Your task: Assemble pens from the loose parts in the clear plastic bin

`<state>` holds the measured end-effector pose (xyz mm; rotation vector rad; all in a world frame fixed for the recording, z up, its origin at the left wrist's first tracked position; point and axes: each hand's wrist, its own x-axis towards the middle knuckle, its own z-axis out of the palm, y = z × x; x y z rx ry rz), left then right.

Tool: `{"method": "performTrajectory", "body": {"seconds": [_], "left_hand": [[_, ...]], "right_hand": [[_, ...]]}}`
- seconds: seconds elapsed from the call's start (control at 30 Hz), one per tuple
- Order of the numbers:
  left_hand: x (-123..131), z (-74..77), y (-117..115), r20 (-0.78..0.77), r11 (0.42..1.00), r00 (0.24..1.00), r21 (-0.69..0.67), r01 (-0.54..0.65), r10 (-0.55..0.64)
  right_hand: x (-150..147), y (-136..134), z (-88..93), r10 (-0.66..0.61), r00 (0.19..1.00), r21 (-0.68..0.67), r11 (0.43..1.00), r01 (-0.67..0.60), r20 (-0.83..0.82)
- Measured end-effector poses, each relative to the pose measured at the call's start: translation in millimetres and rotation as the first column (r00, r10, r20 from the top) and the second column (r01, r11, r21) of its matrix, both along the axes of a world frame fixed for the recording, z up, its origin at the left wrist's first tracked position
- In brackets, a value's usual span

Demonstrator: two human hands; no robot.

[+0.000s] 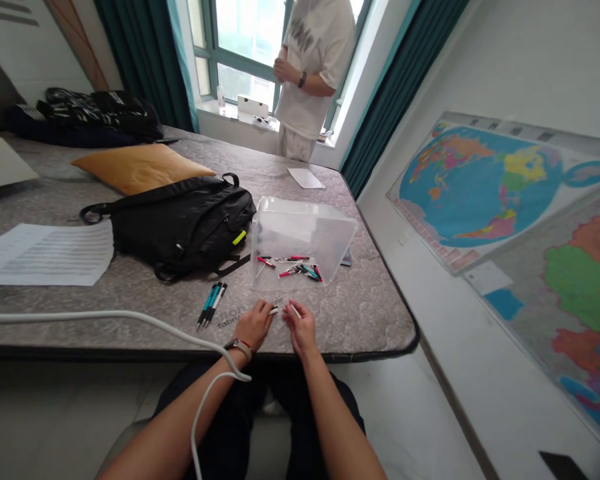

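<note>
My left hand is closed on a short white pen part with a dark end, just above the mattress edge. Close beside it, my right hand pinches a slim white pen barrel. A small gap lies between the two pieces. Beyond my hands stands a clear plastic box with red, black, teal and white pen parts in its bottom. To the left of my left hand, several pens with teal or white barrels lie side by side on the mattress.
A black backpack lies left of the box, near an orange pillow and a printed sheet. A white cable crosses over my left forearm. Another person stands by the window. Maps hang on the right wall.
</note>
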<state>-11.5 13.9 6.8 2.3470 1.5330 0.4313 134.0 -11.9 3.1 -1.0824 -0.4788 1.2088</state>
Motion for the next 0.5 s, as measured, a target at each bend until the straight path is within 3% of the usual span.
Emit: {"method": "performTrajectory", "body": {"seconds": [0.13,0.33,0.5], "left_hand": [[-0.4,-1.4,0.3,-0.043,0.999,0.999,0.026,0.034,-0.033],[0.0,-5.7,1.2,-0.065,0.999,0.997,0.038,0.033,-0.031],[0.2,-8.8,1.8,-0.065,0.996,0.997,0.073,0.051,-0.047]], "right_hand": [[0.2,2.0,-5.8,0.042,0.998,0.023,0.999,-0.043,0.041],[-2.1,4.4,-19.6,-0.061,0.985,0.057,0.997,0.052,0.164],[-2.7,4.6,-18.7,-0.08,0.978,0.051,0.996,0.072,0.19]]}}
